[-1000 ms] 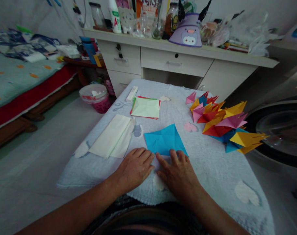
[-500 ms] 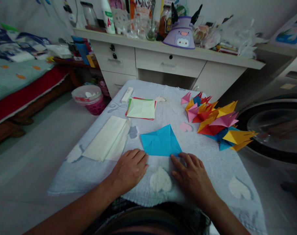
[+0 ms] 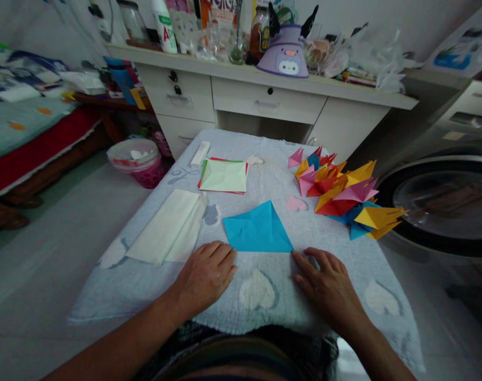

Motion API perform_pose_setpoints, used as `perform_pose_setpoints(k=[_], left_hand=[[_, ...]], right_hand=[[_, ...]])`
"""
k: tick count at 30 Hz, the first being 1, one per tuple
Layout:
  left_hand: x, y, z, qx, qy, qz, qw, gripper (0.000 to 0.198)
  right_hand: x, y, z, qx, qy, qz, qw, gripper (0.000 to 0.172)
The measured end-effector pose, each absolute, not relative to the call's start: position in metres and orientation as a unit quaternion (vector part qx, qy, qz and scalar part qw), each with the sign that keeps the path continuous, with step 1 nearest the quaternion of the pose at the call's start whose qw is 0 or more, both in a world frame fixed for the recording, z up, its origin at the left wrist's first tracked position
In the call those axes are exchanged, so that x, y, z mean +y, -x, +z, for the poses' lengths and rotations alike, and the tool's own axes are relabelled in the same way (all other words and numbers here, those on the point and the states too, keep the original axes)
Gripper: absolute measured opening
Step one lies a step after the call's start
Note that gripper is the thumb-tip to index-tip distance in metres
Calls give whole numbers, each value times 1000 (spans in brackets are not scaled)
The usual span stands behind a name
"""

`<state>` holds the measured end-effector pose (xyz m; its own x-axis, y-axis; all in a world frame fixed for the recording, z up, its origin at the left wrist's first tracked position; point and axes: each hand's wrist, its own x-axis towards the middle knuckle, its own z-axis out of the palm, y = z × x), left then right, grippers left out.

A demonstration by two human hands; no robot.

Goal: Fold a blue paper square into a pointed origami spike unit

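A creased blue sheet of origami paper (image 3: 257,230) lies on the cloth-covered table (image 3: 265,180), its near edge folded straight. My left hand (image 3: 209,272) rests at the sheet's near left corner, fingers extended and flat, tips touching the paper. At the near right corner, my right hand (image 3: 324,278) has its fingers spread, with the index fingertip at the corner. Left of the blue sheet is a folded whitish cloth or paper (image 3: 165,225). Beyond it sits a stack of coloured paper squares (image 3: 223,175), pale green on top.
Several folded paper cranes (image 3: 336,190) in yellow, red, pink and blue cluster at the table's right. A small white box (image 3: 200,154) lies at the far left. Behind stands a drawer cabinet (image 3: 265,98), a washing machine (image 3: 435,206) is at right, and a pink bin (image 3: 141,169) at left.
My right hand has slid rightward along the blue sheet's near edge to its corner. My left hand has stayed at the left corner. The whole view has shifted slightly.
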<state>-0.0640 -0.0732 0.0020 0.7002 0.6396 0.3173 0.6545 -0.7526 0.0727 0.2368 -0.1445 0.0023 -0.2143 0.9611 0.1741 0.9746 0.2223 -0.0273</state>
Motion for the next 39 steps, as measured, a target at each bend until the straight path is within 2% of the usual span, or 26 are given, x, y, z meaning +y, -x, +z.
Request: perform_pose_setpoints(k=[6, 11, 15, 18, 23, 28, 33, 36, 39], left_hand=[[-74, 64, 1, -345, 919, -192, 15, 16], [-75, 65, -2, -356, 909, -216, 2, 16], [-74, 67, -1, -365, 900, -233, -50, 16], [-67, 65, 7, -392, 873, -269, -108, 17], [-43, 56, 23, -457, 824, -293, -162, 19], [-15, 40, 27, -489, 787, -289, -243, 23], [6, 22, 19, -519, 710, -373, -294, 43], [12, 14, 10, -535, 623, -436, -368, 60], [12, 11, 5, -497, 553, -466, -480, 69]], right_hand=[[-138, -246, 5, -770, 631, -33, 89, 33], [-114, -244, 25, -771, 626, 64, 100, 23], [-82, -227, 33, -764, 616, 71, 179, 32], [-57, -214, 30, -751, 628, 85, 184, 42], [-30, -202, 19, -707, 662, 158, 194, 38], [-30, -202, 5, -666, 629, 239, 320, 30], [-29, -206, -1, -578, 544, 362, 488, 36], [-25, -207, 1, -511, 509, 416, 554, 35], [-23, -206, 3, -473, 486, 448, 582, 31]])
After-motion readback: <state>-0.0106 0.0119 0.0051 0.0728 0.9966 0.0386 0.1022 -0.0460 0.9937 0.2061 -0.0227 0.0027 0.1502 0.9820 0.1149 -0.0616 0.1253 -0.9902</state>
